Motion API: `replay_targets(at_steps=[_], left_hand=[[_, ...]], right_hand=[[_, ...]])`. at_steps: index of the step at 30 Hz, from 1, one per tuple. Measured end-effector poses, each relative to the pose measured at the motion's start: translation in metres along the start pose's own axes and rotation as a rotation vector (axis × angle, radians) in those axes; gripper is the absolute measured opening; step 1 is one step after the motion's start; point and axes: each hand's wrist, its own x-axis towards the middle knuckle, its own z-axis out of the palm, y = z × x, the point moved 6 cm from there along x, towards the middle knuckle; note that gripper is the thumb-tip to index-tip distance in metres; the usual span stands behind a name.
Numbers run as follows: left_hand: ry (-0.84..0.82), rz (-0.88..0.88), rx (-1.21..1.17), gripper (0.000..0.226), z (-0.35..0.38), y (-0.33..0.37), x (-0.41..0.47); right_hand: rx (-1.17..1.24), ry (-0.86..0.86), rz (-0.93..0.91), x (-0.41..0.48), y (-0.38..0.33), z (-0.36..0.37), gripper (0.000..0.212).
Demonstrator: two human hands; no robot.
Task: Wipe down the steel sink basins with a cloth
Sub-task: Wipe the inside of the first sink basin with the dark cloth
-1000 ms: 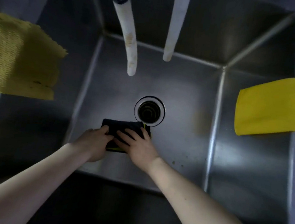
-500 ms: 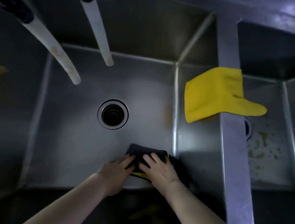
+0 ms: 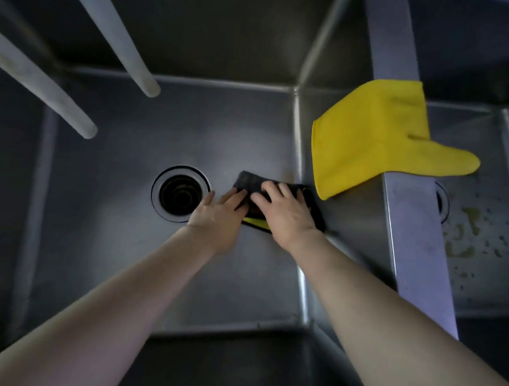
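Both hands: flat, fingers spread, pressing the cloth.
Left hand [image 3: 219, 217]: open, fingertips on dark cloth [image 3: 252, 186].
Right hand [image 3: 285, 215]: open, palm on it.
Basin floor [image 3: 117, 212]: under the cloth.

The scene is being viewed through a single wide-angle camera worn on the head, which is looking steeply down into the steel sink basin [image 3: 121, 243] from close above, with straight edges being bent outward by the lens. The drain [image 3: 181, 193] is being kept slightly left of centre, both forearms are being seen entering from the bottom edge, and the two spouts [image 3: 127, 52] are being seen coming in from the top left. At the right, the divider [image 3: 409, 220] and part of the neighbouring basin [image 3: 481, 241] are being taken in as well.
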Motion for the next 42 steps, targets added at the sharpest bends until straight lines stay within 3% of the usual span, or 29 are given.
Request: replay_targets(at_steps=[5, 12, 16, 19, 23, 29, 34, 37, 40, 42], left_hand=[[0.012, 0.101, -0.051, 0.053, 0.016, 0.011, -0.024], [-0.166, 0.321, -0.063, 0.045, 0.057, 0.045, -0.083], [-0.29, 0.399, -0.003, 0.036, 0.071, 0.056, -0.105], [-0.358, 0.401, 0.06, 0.035, 0.08, 0.054, -0.116], [-0.347, 0.382, 0.185, 0.035, 0.085, 0.031, -0.122], [-0.276, 0.329, 0.18, 0.036, 0.089, -0.015, -0.14], [-0.269, 0.202, 0.151, 0.035, 0.082, -0.064, -0.15], [-0.241, 0.107, 0.082, 0.036, 0.078, -0.084, -0.162], [-0.091, 0.086, -0.003, 0.033, 0.064, -0.076, -0.163], [-0.062, 0.053, -0.095, 0.045, 0.061, -0.068, -0.159]], right_hand=[[0.013, -0.11, -0.091, -0.029, -0.01, 0.006, 0.052], [-0.023, -0.411, -0.308, -0.099, -0.042, 0.039, 0.047], [-0.093, -0.478, -0.524, -0.126, -0.062, 0.046, 0.045], [-0.105, -0.499, -0.572, -0.133, -0.071, 0.05, 0.043], [-0.084, -0.5, -0.625, -0.133, -0.081, 0.052, 0.043], [-0.013, -0.468, -0.645, -0.122, -0.113, 0.059, 0.054], [0.088, -0.4, -0.623, -0.089, -0.163, 0.05, 0.051], [0.082, -0.31, -0.639, -0.076, -0.175, 0.042, 0.051], [0.02, -0.223, -0.643, -0.076, -0.165, 0.042, 0.053], [0.006, -0.209, -0.621, -0.079, -0.152, 0.045, 0.058]])
